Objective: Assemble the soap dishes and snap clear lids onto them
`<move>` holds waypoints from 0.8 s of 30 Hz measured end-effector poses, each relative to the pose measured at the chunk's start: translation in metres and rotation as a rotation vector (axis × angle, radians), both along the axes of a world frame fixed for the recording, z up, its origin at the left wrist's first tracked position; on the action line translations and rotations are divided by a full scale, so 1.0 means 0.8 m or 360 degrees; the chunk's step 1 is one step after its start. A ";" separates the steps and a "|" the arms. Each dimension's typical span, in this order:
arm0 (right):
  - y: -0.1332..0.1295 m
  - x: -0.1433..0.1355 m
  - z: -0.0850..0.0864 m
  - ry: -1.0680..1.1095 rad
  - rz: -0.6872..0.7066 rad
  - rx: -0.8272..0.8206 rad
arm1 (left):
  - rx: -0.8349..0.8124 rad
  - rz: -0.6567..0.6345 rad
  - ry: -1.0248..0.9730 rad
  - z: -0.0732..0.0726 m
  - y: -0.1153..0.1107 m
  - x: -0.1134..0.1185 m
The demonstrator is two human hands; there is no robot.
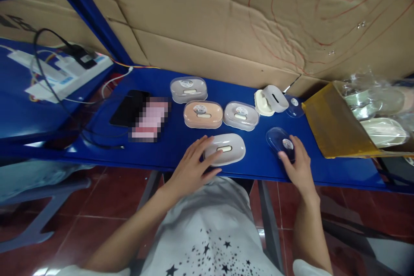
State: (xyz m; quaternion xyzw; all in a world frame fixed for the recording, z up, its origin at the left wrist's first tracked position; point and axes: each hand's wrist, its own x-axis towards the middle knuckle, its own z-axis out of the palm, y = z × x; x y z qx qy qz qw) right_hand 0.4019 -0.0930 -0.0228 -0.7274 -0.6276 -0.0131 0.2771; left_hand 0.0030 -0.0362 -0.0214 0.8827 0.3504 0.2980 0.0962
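An oval, pale grey box (241, 143) with a cream slot piece in its top lies uncovered near the table's front edge. Over its left end my left hand (196, 161) spreads its fingers, the index finger reaching across the top. To the right, my right hand (298, 161) grips the near right edge of a clear plastic lid (274, 136) with a round white sticker, thumb on one side and fingers on the other. Behind are covered boxes of the same shape: a peach one (190, 116), a grey one (233, 120) and another grey one (179, 92).
A grey shell (280, 102) leans on a cream part (260, 101), beside another clear lid (299, 111). At right stands a carton (315, 125) of wrapped pieces. Left are a phone (150, 116), a black device (124, 110), cables and a power strip (69, 78). Cardboard (200, 21) lines the back.
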 end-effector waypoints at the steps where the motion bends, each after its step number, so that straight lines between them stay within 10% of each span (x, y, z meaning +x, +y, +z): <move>1: 0.000 -0.005 0.001 -0.0026 0.0063 -0.0031 | -0.0067 0.0047 -0.0049 0.000 0.000 -0.002; 14: 0.032 -0.133 0.036 0.0128 0.1278 -0.0184 | -0.0603 -0.0188 -0.0303 0.000 0.011 -0.010; 24: 0.033 -0.155 0.020 -0.0219 0.1248 -0.0164 | -0.0551 -0.0147 -0.0229 -0.001 0.010 -0.011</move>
